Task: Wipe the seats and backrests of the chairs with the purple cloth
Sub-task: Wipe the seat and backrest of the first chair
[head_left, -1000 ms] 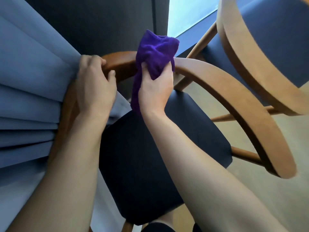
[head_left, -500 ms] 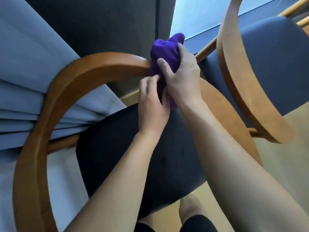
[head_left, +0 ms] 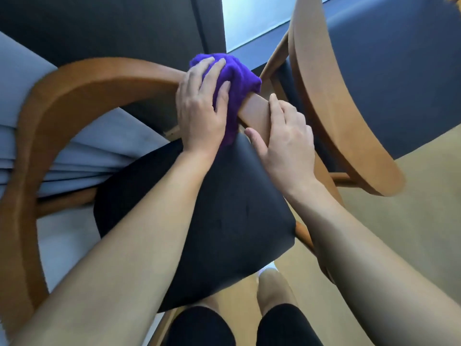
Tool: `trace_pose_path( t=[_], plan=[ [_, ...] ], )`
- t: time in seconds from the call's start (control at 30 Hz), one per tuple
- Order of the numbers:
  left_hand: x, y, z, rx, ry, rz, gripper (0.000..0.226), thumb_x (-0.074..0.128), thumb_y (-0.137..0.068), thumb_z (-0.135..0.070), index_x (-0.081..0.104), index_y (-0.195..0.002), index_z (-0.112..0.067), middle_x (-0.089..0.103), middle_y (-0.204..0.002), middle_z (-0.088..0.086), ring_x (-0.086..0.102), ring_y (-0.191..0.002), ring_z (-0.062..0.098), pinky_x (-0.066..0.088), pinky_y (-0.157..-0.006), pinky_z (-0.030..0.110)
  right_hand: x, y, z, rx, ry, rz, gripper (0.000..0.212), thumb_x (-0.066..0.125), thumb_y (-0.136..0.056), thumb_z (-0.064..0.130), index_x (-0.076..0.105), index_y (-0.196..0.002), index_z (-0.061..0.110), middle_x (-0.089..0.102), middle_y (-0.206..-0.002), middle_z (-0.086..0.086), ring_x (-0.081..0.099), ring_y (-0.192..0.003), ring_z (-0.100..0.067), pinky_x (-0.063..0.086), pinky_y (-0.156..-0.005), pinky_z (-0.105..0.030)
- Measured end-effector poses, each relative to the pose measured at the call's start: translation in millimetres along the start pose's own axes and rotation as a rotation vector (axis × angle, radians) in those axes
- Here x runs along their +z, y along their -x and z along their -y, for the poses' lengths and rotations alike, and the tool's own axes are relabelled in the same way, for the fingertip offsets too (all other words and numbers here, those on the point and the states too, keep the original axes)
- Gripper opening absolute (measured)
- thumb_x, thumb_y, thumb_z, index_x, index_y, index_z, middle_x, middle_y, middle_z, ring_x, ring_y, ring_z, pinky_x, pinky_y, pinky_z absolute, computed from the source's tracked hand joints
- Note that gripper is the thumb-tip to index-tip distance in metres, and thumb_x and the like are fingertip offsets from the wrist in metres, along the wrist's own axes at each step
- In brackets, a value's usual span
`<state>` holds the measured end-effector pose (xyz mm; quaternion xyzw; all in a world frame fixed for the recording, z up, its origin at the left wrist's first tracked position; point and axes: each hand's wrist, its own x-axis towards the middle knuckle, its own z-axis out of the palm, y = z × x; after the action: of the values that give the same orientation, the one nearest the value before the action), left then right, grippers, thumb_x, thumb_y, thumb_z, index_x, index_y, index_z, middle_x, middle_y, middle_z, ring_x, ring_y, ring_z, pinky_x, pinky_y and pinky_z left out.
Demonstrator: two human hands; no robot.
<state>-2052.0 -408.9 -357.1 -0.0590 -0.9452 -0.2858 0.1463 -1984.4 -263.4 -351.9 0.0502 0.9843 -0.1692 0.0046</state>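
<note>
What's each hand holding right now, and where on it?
The left hand grips the purple cloth, bunched over the top of the backrest. The right hand grips the bare backrest just beside the cloth.

On the backrest lies the cloth.

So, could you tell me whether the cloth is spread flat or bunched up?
Bunched up: the cloth sits as a wad on the backrest, gripped by the left hand.
</note>
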Motion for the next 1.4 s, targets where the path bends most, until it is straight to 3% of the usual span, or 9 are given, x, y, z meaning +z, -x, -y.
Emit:
trace_pose_path(
  t=[0.13, 0.23, 0.37, 0.5, 0.63, 0.83, 1.4],
  plan=[
    [16, 35, -41, -0.043, 0.051, -0.067, 0.031, 0.055, -0.1, -0.016, 0.065, -0.128, -0.008, 0.059, -0.133, 0.013, 0.055, -0.124, 0.029, 0.042, -0.106, 0.039, -5, 18, -12, 0.074, -0.075, 0.017, 0.082, 0.066, -0.089, 0.047, 0.033, -0.151, 0.005, 0.045, -0.147, -0.012, 0.044, -0.133, -0.027, 0.04, -0.104, -0.042],
    [19, 49, -50, 0.015, 0.082, -0.035, 0.031, 0.055, -0.1, -0.017, 0.064, -0.128, -0.008, 0.059, -0.133, 0.013, 0.054, -0.124, 0.03, 0.041, -0.107, 0.038, -9, 46, -27, 0.056, -0.024, -0.013, 0.081, 0.069, -0.088, 0.041, 0.032, -0.151, 0.005, 0.046, -0.145, -0.012, 0.045, -0.131, -0.027, 0.041, -0.103, -0.041],
    [13, 30, -30, 0.105, 0.073, 0.04, 0.033, 0.052, -0.102, -0.021, 0.063, -0.13, -0.009, 0.058, -0.136, 0.011, 0.052, -0.127, 0.029, 0.039, -0.109, 0.042, -3, 57, -35, -0.001, -0.03, -0.064, 0.08, 0.07, -0.088, 0.034, 0.033, -0.15, 0.002, 0.045, -0.147, -0.015, 0.042, -0.135, -0.028, 0.035, -0.113, -0.037],
    [16, 33, -47, -0.068, 0.172, -0.027, 0.031, 0.054, -0.101, -0.019, 0.064, -0.128, -0.009, 0.059, -0.134, 0.007, 0.053, -0.124, 0.025, 0.04, -0.108, 0.039, -2, 54, -33, 0.0, -0.189, -0.148, 0.077, 0.065, -0.091, 0.038, 0.035, -0.148, -0.002, 0.046, -0.146, -0.016, 0.042, -0.136, -0.026, 0.032, -0.116, -0.033],
    [17, 63, -76, -0.13, 0.223, -0.016, 0.031, 0.056, -0.1, -0.019, 0.064, -0.128, -0.011, 0.059, -0.135, 0.006, 0.052, -0.123, 0.023, 0.04, -0.107, 0.037, -13, 61, -40, -0.003, -0.423, -0.215, 0.062, 0.059, -0.092, 0.015, 0.037, -0.144, -0.009, 0.045, -0.146, -0.021, 0.041, -0.137, -0.028, 0.03, -0.118, -0.03],
    [22, 120, -113, -0.115, 0.285, 0.038, 0.03, 0.06, -0.097, -0.013, 0.066, -0.127, -0.009, 0.06, -0.135, 0.008, 0.054, -0.123, 0.027, 0.042, -0.104, 0.047, -25, 75, -48, -0.005, -0.507, -0.192, 0.052, 0.046, -0.09, -0.012, 0.04, -0.141, -0.013, 0.043, -0.145, -0.026, 0.042, -0.138, -0.033, 0.036, -0.115, -0.044],
    [3, 227, -174, -0.144, 0.363, 0.223, 0.031, 0.059, -0.097, -0.012, 0.066, -0.127, -0.011, 0.057, -0.138, 0.006, 0.05, -0.128, 0.031, 0.039, -0.106, 0.048, -54, 197, -96, 0.155, -0.523, -0.118, 0.049, 0.051, -0.086, -0.017, 0.049, -0.134, -0.011, 0.053, -0.137, -0.023, 0.052, -0.13, -0.032, 0.044, -0.109, -0.039]
  ],
)
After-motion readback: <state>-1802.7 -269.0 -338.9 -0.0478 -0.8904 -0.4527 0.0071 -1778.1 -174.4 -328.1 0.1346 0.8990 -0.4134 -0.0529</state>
